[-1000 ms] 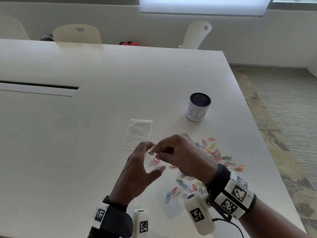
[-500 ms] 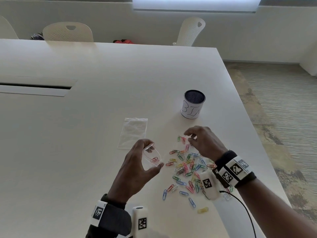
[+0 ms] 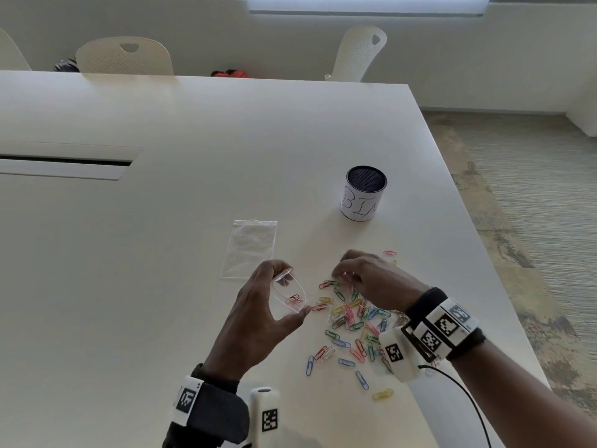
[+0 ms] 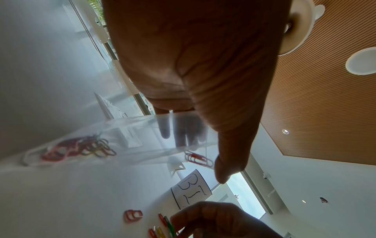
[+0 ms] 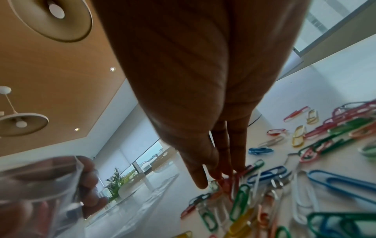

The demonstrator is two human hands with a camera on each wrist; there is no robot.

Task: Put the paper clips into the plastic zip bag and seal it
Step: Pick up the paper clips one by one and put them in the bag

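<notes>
While left hand [image 3: 258, 315] holds zip bag [image 3: 288, 297] | right hand [image 3: 371, 279] lowered onto paper clips [image 3: 352, 321]

wrists: black bands [image 3: 420, 305] | white tag-marked camera pods [image 3: 395, 354] | black cable [image 3: 465, 399]

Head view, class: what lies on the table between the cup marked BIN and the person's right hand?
Bare tabletop, as the head view shows. The cup stands apart from the right hand; one pink clip lies just off to the side.
</notes>
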